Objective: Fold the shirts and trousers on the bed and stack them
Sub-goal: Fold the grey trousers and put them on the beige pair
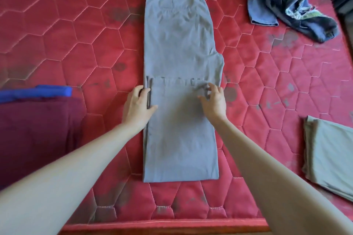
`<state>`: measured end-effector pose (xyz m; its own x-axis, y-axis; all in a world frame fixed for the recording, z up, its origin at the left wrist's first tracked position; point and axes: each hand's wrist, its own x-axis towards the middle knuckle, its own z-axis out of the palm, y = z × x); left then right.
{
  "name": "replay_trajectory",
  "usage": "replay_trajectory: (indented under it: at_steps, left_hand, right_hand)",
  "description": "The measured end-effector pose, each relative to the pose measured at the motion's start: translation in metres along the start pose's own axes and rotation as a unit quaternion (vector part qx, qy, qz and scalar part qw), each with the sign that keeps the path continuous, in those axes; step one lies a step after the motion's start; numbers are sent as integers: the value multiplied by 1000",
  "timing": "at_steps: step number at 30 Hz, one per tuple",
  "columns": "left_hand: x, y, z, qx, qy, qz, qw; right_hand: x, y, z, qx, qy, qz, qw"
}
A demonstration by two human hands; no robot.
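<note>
Grey trousers (180, 82) lie lengthwise down the middle of my red mattress (76, 47), legs folded up to mid-length. If I let go carelessly, the hems could slide askew. My left hand (138, 105) rests flat on the left edge, fingers together; my right hand (213, 99) hovers, fingers spread and curled, fingertips brushing the hem, gripping nothing.

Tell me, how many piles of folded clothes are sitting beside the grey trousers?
2. A maroon and blue pile lies at the left edge, and a khaki folded pile lies at the right edge. Both run out of view, so more may be hidden. The dark heap at top right is unfolded.
</note>
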<state>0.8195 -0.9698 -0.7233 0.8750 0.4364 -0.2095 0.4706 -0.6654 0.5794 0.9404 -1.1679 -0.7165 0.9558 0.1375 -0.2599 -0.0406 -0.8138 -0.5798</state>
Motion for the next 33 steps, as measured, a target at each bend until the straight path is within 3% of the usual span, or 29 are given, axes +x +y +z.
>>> replay_trajectory:
  at_steps: [2,8,14,25,27,29,31,33]
  left_hand:
    - [2,4,2,-23,51,-42,998]
    - [13,19,9,-80,92,-141,983]
    - [9,25,9,-169,181,-113,962]
    - [17,20,27,-125,191,-182,956]
    - [11,24,29,-47,222,-148,963]
    - [5,29,33,61,225,-54,971]
    - [4,33,43,132,171,87,972]
    - [7,35,54,198,99,176,959]
  right_hand:
    - [4,0,-1,27,12,25,999]
    - [-2,-2,-4,96,73,57,991]
    - [-4,-6,-5,174,98,30,979]
    - [20,0,19,29,93,51,994]
    - [17,-1,17,-27,118,5,993]
    - [13,-3,19,-98,154,-93,979]
    - [9,-9,28,-129,168,-210,955]
    - [7,-10,41,-148,111,-295,937]
